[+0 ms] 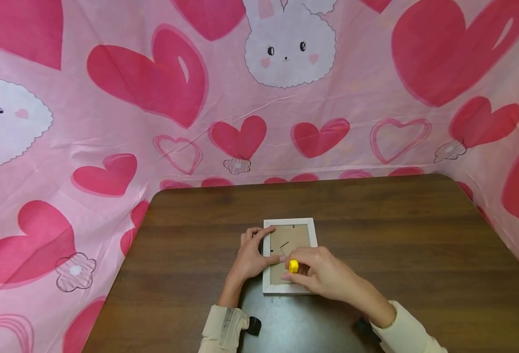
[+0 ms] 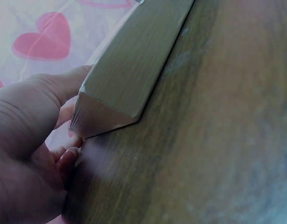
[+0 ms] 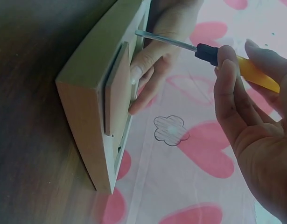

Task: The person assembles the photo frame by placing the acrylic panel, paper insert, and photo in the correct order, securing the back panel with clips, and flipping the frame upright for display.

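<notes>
A white-edged picture frame [image 1: 266, 287] lies face down on the table, its tan backing board [image 1: 301, 237] upward. My left hand [image 1: 251, 257] holds its left side, thumb across the backing and fingers along the edge. In the left wrist view the frame's pale side [image 2: 134, 60] rises beside that hand. A screwdriver with a yellow handle [image 3: 256, 75] and black collar is pinched in my right hand [image 1: 327, 274]. Its metal tip reaches the back of the frame near the inner edge; exact contact is unclear. A raised flap [image 3: 116, 93] stands off the backing.
Dark wood-grain table [image 1: 418, 235] surrounds the frame. Pink cloth [image 1: 224, 98] printed with hearts and rabbits hangs behind and at both sides. A black wrist strap piece [image 1: 253, 325] sits at the left cuff.
</notes>
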Demonstrator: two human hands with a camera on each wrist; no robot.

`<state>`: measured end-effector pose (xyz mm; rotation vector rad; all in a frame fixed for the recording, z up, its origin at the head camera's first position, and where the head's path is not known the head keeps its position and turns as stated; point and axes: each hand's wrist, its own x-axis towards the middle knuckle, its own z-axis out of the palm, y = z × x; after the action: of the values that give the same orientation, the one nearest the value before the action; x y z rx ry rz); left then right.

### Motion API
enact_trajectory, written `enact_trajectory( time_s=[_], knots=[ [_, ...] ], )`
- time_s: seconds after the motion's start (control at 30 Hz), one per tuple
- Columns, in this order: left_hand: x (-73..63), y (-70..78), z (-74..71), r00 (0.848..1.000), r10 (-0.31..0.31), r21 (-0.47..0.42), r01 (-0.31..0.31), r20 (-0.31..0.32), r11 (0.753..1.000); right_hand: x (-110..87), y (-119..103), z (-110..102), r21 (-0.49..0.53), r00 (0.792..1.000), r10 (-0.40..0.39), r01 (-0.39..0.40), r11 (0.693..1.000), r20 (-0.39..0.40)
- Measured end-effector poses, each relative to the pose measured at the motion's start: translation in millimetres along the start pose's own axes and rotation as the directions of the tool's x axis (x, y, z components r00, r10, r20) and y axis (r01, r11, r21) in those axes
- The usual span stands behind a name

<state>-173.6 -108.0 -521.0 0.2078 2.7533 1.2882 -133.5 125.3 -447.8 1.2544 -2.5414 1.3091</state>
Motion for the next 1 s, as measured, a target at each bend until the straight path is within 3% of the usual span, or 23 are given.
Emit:
enact_trajectory(
  time_s=[0.3, 0.4, 0.5, 0.6, 0.67, 0.83, 1.0],
  knots=[
    [0.2, 1.0, -0.3, 1.000, -0.012, -0.003, 0.012, -0.005, 1.000, -7.2, -7.0, 11.0, -0.118, 0.985, -0.160, 0.151, 0.981, -0.068],
    [-0.2, 0.9, -0.6, 1.000, -0.014, -0.006, 0.014, -0.015, 1.000, -8.9, -12.3, 16.3, -0.203, 0.975, -0.222, 0.214, 0.956, -0.020],
    [-0.5, 0.7, -0.4, 1.000, -0.023, -0.002, 0.023, -0.021, 1.000, -10.9, -16.6, 23.6, -0.315, 0.955, -0.292, 0.295, 0.902, 0.057],
    [-0.5, 0.4, -0.1, 0.999, -0.031, 0.006, 0.031, -0.018, 0.999, -10.6, -17.8, 27.4, -0.365, 0.946, -0.308, 0.323, 0.873, 0.101],
    [-0.1, 0.7, -0.1, 0.999, -0.030, 0.012, 0.030, -0.011, 0.999, -8.7, -16.6, 25.9, -0.339, 0.960, -0.270, 0.281, 0.898, 0.080],
    [1.1, 1.5, 0.3, 1.000, -0.021, 0.001, 0.021, -0.002, 1.000, -2.0, -11.0, 9.6, -0.180, 0.995, -0.084, 0.073, 0.981, -0.053],
    [1.2, 2.2, -0.3, 1.000, -0.028, -0.004, 0.028, -0.003, 1.000, -0.4, -7.2, -0.7, -0.055, 0.996, 0.039, -0.044, 0.998, -0.085]
  ],
)
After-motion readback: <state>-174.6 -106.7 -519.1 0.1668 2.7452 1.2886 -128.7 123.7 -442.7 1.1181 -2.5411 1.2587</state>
